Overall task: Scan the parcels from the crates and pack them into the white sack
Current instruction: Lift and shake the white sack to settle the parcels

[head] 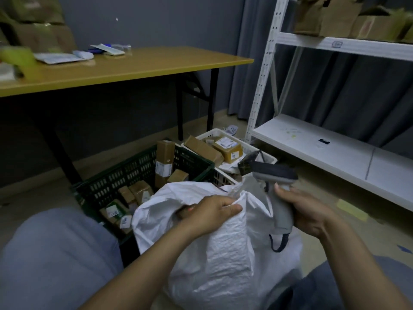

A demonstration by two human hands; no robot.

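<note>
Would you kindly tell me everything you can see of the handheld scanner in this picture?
The scanner is a pistol-shaped handheld unit, plastic by its look: a light grey grip topped by a dark head whose front end points up and left, away from the person. A dark cord loops from the foot of the grip. The right hand grips the handle, thumb high on it. It is held tilted beside the right edge of the white sack; whether they touch cannot be told.

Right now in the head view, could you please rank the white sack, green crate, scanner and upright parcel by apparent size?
white sack
green crate
scanner
upright parcel, though the scanner sits nearer the camera
</note>
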